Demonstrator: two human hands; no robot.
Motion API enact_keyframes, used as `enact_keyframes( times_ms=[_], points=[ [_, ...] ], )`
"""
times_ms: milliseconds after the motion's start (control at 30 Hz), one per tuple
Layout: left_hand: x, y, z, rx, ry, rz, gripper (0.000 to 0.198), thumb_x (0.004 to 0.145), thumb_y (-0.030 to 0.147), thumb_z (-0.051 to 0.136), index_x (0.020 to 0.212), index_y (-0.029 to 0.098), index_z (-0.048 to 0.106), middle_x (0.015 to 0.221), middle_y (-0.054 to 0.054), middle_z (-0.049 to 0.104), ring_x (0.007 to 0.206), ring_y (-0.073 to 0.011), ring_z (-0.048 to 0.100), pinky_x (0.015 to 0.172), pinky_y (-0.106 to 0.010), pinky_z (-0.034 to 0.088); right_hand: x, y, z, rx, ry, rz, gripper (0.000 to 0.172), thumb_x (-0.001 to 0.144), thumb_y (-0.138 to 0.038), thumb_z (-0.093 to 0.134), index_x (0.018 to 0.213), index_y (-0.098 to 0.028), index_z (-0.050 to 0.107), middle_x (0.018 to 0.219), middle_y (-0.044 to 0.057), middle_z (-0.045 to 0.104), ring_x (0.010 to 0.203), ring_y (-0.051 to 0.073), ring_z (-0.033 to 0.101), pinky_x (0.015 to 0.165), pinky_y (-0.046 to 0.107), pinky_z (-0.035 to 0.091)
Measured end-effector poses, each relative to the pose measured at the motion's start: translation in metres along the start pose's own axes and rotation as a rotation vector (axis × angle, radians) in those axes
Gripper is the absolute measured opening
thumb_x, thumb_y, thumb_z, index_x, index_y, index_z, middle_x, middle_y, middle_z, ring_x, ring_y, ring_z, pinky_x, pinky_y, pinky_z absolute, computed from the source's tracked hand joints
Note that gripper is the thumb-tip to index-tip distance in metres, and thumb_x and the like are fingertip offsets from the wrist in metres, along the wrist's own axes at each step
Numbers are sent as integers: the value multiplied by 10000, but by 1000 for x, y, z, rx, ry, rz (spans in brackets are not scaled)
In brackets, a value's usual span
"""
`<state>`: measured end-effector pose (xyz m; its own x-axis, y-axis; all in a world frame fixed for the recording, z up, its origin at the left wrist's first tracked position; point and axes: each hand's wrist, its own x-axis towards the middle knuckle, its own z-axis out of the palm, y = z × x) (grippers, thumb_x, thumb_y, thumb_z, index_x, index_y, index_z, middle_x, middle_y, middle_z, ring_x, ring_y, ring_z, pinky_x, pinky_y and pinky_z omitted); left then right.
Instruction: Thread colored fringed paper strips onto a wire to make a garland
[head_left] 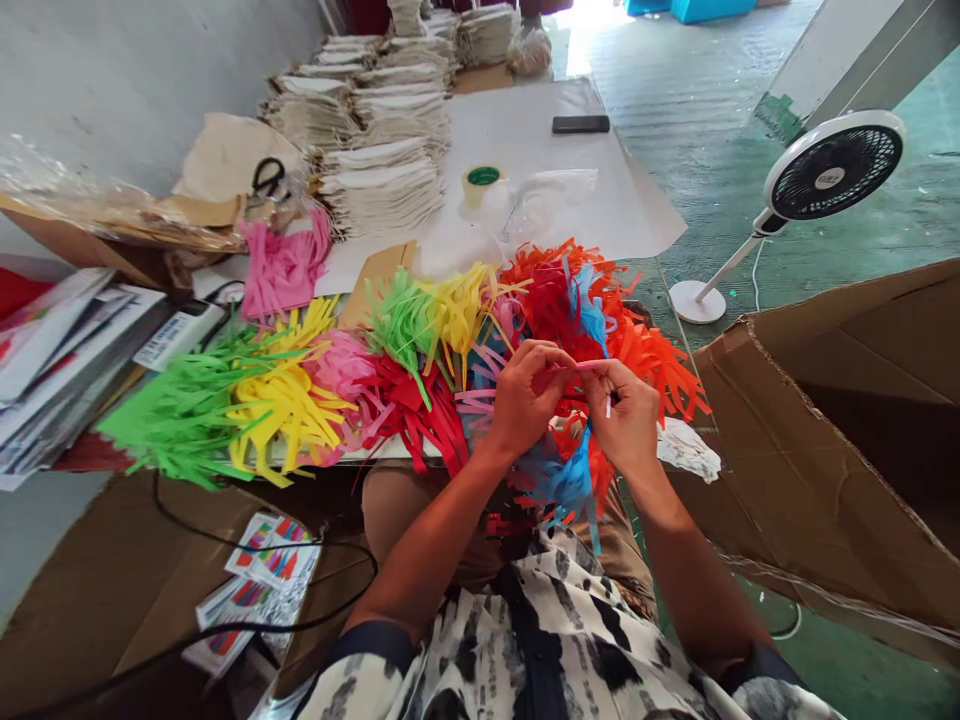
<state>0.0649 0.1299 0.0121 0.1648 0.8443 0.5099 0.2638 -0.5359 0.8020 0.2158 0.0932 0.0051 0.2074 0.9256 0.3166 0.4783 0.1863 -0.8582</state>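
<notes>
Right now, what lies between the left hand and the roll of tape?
In the head view, yellow paper fringe, then a clear plastic bag, separate the left hand from the tape roll.

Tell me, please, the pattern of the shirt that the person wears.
The shirt has black-and-white blotches and streaks; it shows best in the head view.

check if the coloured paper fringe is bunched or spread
Spread: the multicoloured cut-paper fringe fans out in loose strips from the left hand and right hand.

Nothing in view can be read clearly.
</notes>
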Motion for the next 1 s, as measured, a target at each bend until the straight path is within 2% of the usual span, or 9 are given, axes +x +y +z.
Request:
enact_keyframes(
  times_ms=[167, 333, 633, 833, 1000],
  points=[
    [-1, -4, -2, 26, -11, 17, 68, 1029, 261, 691, 1004, 212, 731, 1044, -58, 734, 1014, -190, 688, 941, -329, 537, 0, 2, -1, 11, 27, -22, 380, 1035, -546, 619, 942, -208, 766, 581, -79, 390, 543, 118, 354, 560, 296, 282],
    [-3, -6, -4, 34, -22, 60, 88, 1059, 265, 658, 1038, 217, 729, 1064, -52, 734, 1028, -171, 691, 950, -301, 527, 0, 0, -4, 18, 67, -62, 310, 1047, -472, 629, 1007, -202, 777, 606, -75, 431, 563, 114, 404, 583, 287, 335],
    [-5, -8, -7, 92, -54, 189, 108, 1085, 260, 616, 1090, 219, 716, 1108, -62, 736, 1063, -156, 705, 953, -280, 540, -2, 1, -5, 27, 107, -137, 230, 1018, -386, 662, 954, -201, 784, 603, -70, 436, 547, 108, 395, 565, 286, 326],
    [-7, -9, -8, 165, -49, 177, 159, 1100, 315, 589, 1076, 232, 722, 1133, -62, 715, 1049, -156, 705, 938, -287, 564, -2, 5, -3, 43, 131, -140, 229, 1016, -382, 673, 996, -202, 813, 572, -80, 428, 521, 98, 372, 548, 273, 322],
    [-4, -9, -9, 117, -65, 170, 120, 1080, 296, 623, 1040, 226, 711, 1118, -62, 691, 1048, -167, 690, 947, -301, 559, -1, 6, 0, 48, 166, -162, 201, 1005, -367, 704, 978, -203, 816, 570, -76, 445, 517, 96, 376, 540, 276, 323]
  ],
)
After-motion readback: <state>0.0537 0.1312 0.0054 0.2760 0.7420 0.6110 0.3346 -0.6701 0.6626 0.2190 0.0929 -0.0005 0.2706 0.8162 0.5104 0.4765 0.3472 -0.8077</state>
